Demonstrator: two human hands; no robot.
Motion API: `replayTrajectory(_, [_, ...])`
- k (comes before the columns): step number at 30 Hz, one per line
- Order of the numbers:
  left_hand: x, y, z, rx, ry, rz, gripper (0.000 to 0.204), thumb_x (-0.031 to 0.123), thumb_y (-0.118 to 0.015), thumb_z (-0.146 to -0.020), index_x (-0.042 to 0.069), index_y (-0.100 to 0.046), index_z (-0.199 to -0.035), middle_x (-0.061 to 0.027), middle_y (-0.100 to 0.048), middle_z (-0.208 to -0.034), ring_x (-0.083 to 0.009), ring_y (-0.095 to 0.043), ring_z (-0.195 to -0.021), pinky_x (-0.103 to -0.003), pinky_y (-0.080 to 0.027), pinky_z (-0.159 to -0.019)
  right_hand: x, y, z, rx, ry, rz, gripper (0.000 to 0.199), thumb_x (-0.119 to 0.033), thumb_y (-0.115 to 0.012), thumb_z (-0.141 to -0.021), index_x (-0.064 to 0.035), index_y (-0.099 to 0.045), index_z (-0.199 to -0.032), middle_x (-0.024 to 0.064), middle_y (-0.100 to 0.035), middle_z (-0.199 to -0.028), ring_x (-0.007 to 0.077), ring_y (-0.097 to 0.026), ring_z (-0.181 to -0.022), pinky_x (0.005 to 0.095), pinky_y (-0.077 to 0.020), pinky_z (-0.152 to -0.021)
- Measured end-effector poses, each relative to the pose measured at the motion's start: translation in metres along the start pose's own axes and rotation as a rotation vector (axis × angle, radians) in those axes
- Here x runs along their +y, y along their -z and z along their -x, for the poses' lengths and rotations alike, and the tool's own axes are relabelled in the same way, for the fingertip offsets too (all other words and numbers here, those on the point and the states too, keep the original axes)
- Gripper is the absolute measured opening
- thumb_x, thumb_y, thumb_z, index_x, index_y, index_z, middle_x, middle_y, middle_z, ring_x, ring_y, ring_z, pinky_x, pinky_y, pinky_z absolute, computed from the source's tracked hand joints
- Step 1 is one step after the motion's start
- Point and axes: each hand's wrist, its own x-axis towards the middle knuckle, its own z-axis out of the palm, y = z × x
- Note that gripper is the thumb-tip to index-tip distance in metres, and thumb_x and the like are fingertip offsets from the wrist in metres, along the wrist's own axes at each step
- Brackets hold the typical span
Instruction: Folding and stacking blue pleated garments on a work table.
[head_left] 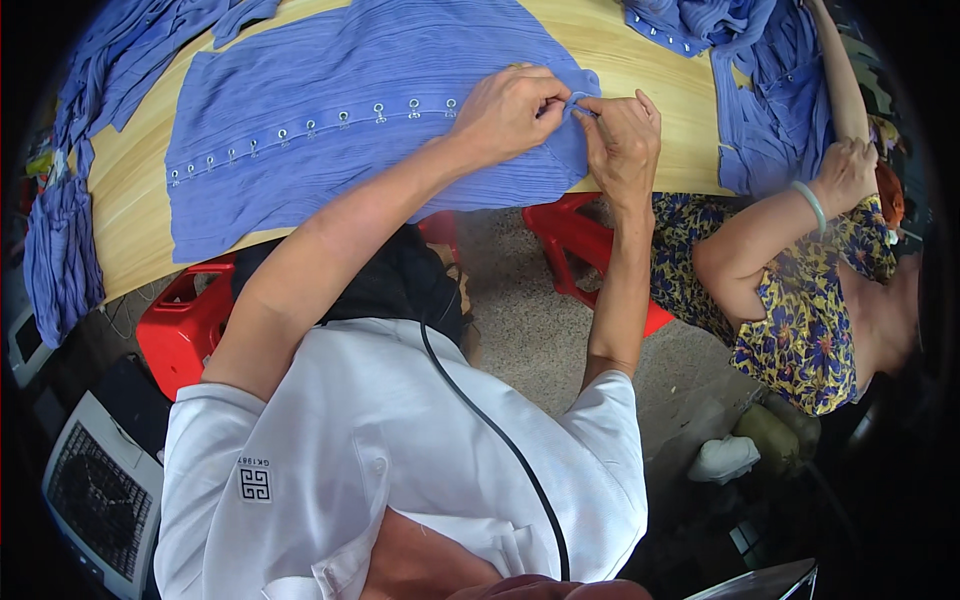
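A violet-blue crinkled garment (330,75) lies spread over the table in front of me. A row of small ring-shaped metal fasteners (344,117) runs along it from the left end toward my hands. My left hand (512,112) pinches the cloth near the garment's right end, with thumb and forefinger closed. Close beside it, my right hand (628,145) grips the same narrow edge between thumb and forefinger, its other fingers partly raised. A small loop of cloth shows between the two sets of fingertips; its finer detail is too small to make out.
The wooden table (130,215) has more blue garments (65,250) at its left and another blue garment (770,110) at its right. A co-worker's hand (848,170) is by that one. Red stools (180,325) stand below the table edge; a keyboard (100,495) lies lower left.
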Motion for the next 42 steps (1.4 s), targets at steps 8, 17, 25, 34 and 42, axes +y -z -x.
replayTrajectory(8, [0.007,0.001,0.000,0.013,0.025,0.046,0.018,0.014,-0.073,-0.090,0.005,-0.082,-0.103,-0.0096,-0.078,-0.095,-0.0335,-0.073,-0.096,-0.047,-0.060,-0.084,0.004,0.004,0.000,-0.034,-0.061,-0.118,0.013,-0.006,-0.085,-0.088,-0.0080,-0.080,-0.100,0.0066,-0.076,-0.088,0.0260,-0.072,-0.089,0.0497,-0.0467,-0.113])
replayTrajectory(17, [0.008,0.002,0.000,0.012,0.061,0.079,0.019,0.015,-0.071,-0.091,0.006,-0.083,-0.103,-0.0098,-0.077,-0.097,-0.0344,-0.073,-0.099,-0.049,-0.059,-0.087,0.004,0.011,-0.010,-0.083,-0.004,-0.086,0.012,-0.009,-0.086,-0.088,-0.0076,-0.081,-0.100,0.0077,-0.078,-0.090,0.0279,-0.072,-0.089,0.0498,-0.0476,-0.112])
replayTrajectory(25, [-0.002,-0.001,-0.001,0.036,0.007,0.039,0.017,0.011,-0.075,-0.090,0.005,-0.083,-0.104,-0.0069,-0.072,-0.086,-0.0281,-0.070,-0.086,-0.043,-0.057,-0.077,0.007,0.003,-0.015,-0.101,-0.066,-0.121,0.012,-0.009,-0.086,-0.088,-0.0076,-0.082,-0.099,0.0072,-0.078,-0.090,0.0278,-0.073,-0.087,0.0501,-0.0484,-0.113])
replayTrajectory(34, [-0.012,0.000,-0.002,0.013,0.030,0.043,0.020,0.011,-0.074,-0.092,0.007,-0.085,-0.109,-0.0078,-0.074,-0.089,-0.0298,-0.072,-0.086,-0.044,-0.057,-0.077,0.016,-0.005,-0.022,-0.164,-0.089,-0.141,0.011,-0.009,-0.086,-0.088,-0.0072,-0.082,-0.098,0.0068,-0.080,-0.091,0.0273,-0.073,-0.089,0.0500,-0.0487,-0.113])
replayTrajectory(42, [-0.010,0.005,-0.005,-0.049,-0.076,-0.064,0.037,0.019,-0.073,-0.100,0.011,-0.076,-0.136,-0.0076,-0.073,-0.106,-0.0297,-0.071,-0.097,-0.043,-0.058,-0.087,0.033,-0.025,-0.006,0.080,-0.011,-0.009,0.021,0.000,-0.085,-0.084,-0.0090,-0.075,-0.100,0.0074,-0.074,-0.093,0.0293,-0.070,-0.090,0.0444,-0.0524,-0.098])
